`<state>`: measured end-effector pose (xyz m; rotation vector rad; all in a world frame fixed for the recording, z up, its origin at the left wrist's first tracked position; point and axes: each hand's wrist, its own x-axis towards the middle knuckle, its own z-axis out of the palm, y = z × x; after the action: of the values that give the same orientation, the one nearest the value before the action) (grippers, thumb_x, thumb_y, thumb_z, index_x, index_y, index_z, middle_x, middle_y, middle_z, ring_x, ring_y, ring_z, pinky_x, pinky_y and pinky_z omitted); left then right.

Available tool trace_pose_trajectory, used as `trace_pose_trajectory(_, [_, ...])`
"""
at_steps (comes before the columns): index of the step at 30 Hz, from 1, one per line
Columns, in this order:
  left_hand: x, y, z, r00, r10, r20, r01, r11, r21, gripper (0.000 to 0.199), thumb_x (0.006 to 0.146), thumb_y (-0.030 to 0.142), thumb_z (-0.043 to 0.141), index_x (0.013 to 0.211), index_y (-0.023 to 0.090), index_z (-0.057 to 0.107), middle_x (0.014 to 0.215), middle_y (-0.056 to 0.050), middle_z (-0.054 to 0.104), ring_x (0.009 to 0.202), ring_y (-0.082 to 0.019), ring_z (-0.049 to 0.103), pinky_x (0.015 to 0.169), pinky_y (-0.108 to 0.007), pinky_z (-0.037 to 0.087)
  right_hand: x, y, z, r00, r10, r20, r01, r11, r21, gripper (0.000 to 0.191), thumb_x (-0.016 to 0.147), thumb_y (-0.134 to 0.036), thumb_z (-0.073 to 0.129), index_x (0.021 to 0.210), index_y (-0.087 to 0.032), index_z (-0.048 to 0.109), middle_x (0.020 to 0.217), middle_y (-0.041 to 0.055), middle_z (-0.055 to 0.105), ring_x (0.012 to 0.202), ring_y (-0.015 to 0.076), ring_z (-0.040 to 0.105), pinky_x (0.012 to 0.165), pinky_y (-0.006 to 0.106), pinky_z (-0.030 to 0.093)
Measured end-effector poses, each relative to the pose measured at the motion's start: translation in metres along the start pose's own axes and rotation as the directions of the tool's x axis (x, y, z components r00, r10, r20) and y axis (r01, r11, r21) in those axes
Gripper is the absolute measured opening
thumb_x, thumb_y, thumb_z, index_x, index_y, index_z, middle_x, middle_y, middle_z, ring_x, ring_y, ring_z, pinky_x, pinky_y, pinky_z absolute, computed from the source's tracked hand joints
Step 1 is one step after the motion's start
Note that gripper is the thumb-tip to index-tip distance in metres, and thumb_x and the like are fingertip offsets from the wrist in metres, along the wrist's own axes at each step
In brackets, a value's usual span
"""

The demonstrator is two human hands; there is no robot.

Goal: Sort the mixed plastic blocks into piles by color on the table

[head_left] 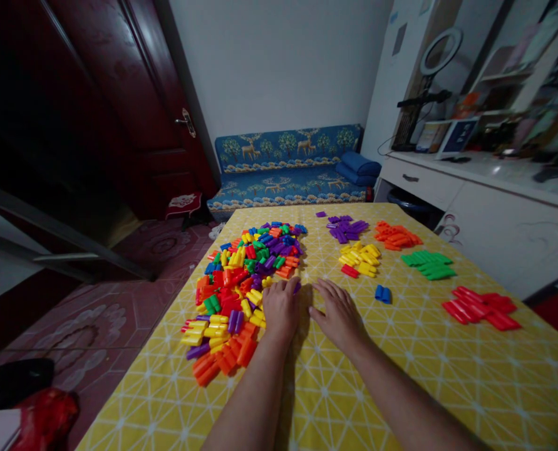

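A mixed heap of plastic building blocks in several colours lies on the left half of the table. At its right edge is my left hand, fingers curled down and closed on a purple block that is mostly hidden by the fingertips. Just to the right, my right hand hovers low over the cloth, fingers apart and holding nothing. Beyond it lie a pair of blue blocks, a yellow pile and a red block touching that pile's near side.
Farther back are a purple pile and an orange pile. Green blocks and red blocks sit to the right. A patterned yellow tablecloth covers the table. Behind it stands a blue sofa; a white dresser is at right.
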<state>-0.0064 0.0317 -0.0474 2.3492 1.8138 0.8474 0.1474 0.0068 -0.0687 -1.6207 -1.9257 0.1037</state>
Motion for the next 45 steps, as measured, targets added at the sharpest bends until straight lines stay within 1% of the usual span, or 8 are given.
trace_pose_trajectory(4, [0.0, -0.001, 0.002, 1.0, 0.022, -0.018, -0.025, 0.98, -0.196, 0.034, 0.091, 0.017, 0.052, 0.125, 0.022, 0.057, 0.098, -0.006, 0.075, 0.09, -0.022, 0.068, 0.084, -0.036, 0.044, 0.004, -0.007, -0.016, 0.997, 0.074, 0.015, -0.076, 0.969, 0.234, 0.046, 0.087, -0.031, 0.058, 0.132, -0.025, 0.055, 0.121, 0.0074, 0.069, 0.107, 0.0238, 0.065, 0.088, 0.039, 0.055])
trace_pose_trajectory(8, [-0.002, 0.001, 0.002, 0.997, 0.073, -0.02, -0.076, 0.954, -0.292, 0.04, 0.087, 0.015, 0.057, 0.127, 0.023, 0.054, 0.091, -0.003, 0.075, 0.087, -0.021, 0.068, 0.081, -0.034, 0.045, 0.006, -0.012, -0.019, 0.994, 0.107, 0.033, -0.11, 0.873, 0.475, 0.04, 0.09, -0.032, 0.053, 0.129, -0.029, 0.057, 0.111, 0.0046, 0.072, 0.087, 0.0181, 0.07, 0.068, 0.029, 0.058])
trace_pose_trajectory(17, [-0.001, 0.001, 0.0, 0.992, 0.082, 0.091, -0.053, 0.957, -0.284, 0.045, 0.08, 0.034, 0.071, 0.124, 0.025, 0.062, 0.084, -0.001, 0.075, 0.084, -0.021, 0.068, 0.082, -0.034, 0.044, 0.01, -0.005, -0.003, 0.991, 0.134, -0.004, -0.095, 0.724, 0.684, 0.022, 0.086, -0.03, 0.056, 0.104, -0.025, 0.066, 0.103, 0.0034, 0.073, 0.094, 0.0181, 0.069, 0.081, 0.031, 0.057])
trace_pose_trajectory(22, [-0.001, 0.003, -0.002, 0.992, 0.099, 0.083, -0.07, 0.952, -0.299, 0.031, 0.079, 0.031, 0.073, 0.109, 0.024, 0.071, 0.085, -0.002, 0.077, 0.085, -0.021, 0.067, 0.084, -0.035, 0.043, 0.014, 0.012, -0.003, 0.947, 0.294, -0.127, -0.137, 0.73, 0.67, 0.024, 0.084, -0.037, 0.058, 0.1, -0.021, 0.066, 0.094, 0.0073, 0.073, 0.082, 0.0199, 0.069, 0.073, 0.033, 0.057])
trace_pose_trajectory(29, [-0.002, 0.005, -0.003, 0.989, 0.118, 0.093, -0.091, 0.962, -0.257, 0.017, 0.082, 0.023, 0.066, 0.096, 0.025, 0.075, 0.09, -0.002, 0.078, 0.088, -0.021, 0.067, 0.083, -0.034, 0.041, 0.022, 0.041, -0.004, 0.871, 0.491, -0.036, -0.258, 0.518, 0.815, 0.039, 0.074, -0.046, 0.066, 0.1, -0.018, 0.06, 0.086, 0.0093, 0.073, 0.071, 0.0194, 0.07, 0.055, 0.028, 0.055])
trace_pose_trajectory(33, [-0.001, 0.006, -0.002, 0.987, 0.127, 0.097, -0.101, 0.967, -0.233, 0.015, 0.082, 0.023, 0.066, 0.092, 0.026, 0.075, 0.088, 0.0, 0.077, 0.088, -0.02, 0.067, 0.082, -0.034, 0.04, 0.045, 0.057, -0.007, 0.911, 0.409, -0.047, -0.241, 0.623, 0.744, 0.032, 0.077, -0.04, 0.062, 0.099, -0.017, 0.06, 0.089, 0.0099, 0.074, 0.074, 0.0191, 0.071, 0.057, 0.027, 0.055])
trace_pose_trajectory(39, [0.001, 0.006, 0.0, 0.985, 0.119, 0.121, -0.093, 0.975, -0.201, 0.014, 0.082, 0.023, 0.065, 0.091, 0.027, 0.075, 0.088, -0.001, 0.076, 0.09, -0.02, 0.066, 0.081, -0.034, 0.038, 0.113, 0.075, -0.004, 0.957, 0.291, -0.005, -0.268, 0.888, 0.373, 0.013, 0.075, -0.017, 0.059, 0.088, -0.018, 0.063, 0.075, 0.004, 0.071, 0.069, 0.0175, 0.069, 0.065, 0.029, 0.056])
trace_pose_trajectory(45, [0.0, 0.007, -0.001, 0.985, 0.12, 0.123, -0.096, 0.978, -0.186, 0.013, 0.083, 0.024, 0.064, 0.09, 0.028, 0.074, 0.088, 0.0, 0.076, 0.088, -0.02, 0.066, 0.078, -0.033, 0.037, 0.13, 0.064, 0.005, 0.944, 0.286, -0.164, -0.251, 0.945, 0.209, 0.039, 0.077, -0.006, 0.051, 0.114, -0.011, 0.06, 0.123, 0.0187, 0.057, 0.112, 0.0253, 0.059, 0.097, 0.038, 0.047])
